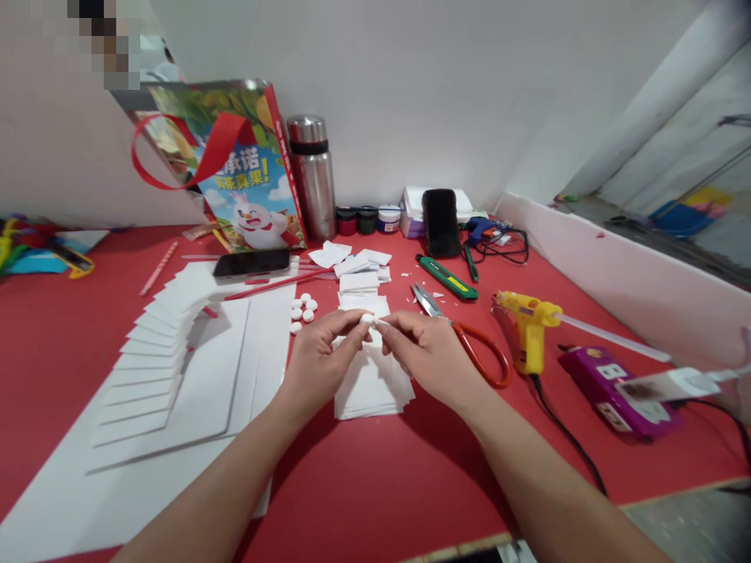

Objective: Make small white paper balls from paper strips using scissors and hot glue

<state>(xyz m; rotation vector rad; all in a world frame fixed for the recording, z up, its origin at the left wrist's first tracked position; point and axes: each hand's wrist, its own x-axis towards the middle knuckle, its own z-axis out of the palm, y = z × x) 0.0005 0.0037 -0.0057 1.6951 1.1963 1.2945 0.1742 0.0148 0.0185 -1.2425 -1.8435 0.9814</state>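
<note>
My left hand [321, 352] and my right hand [432, 353] meet above a stack of white paper strips [375, 391]. Between the fingertips is a small white paper roll [368, 318], pinched from both sides. Just left of my left hand lie several small round white pieces [308, 315], which look like finished coils. Farther back sit smaller stacked paper pieces [359, 283]. Scissors with orange handles [484, 356] lie beside my right hand, their blades pointing away from me.
A curved stair-like white model [146, 367] stands on white board at left. To the right are a yellow glue gun [528, 324] with its cord, a purple power strip [622, 395] and a green cutter [447, 277]. A steel flask [314, 180] and gift bag [246, 172] stand behind.
</note>
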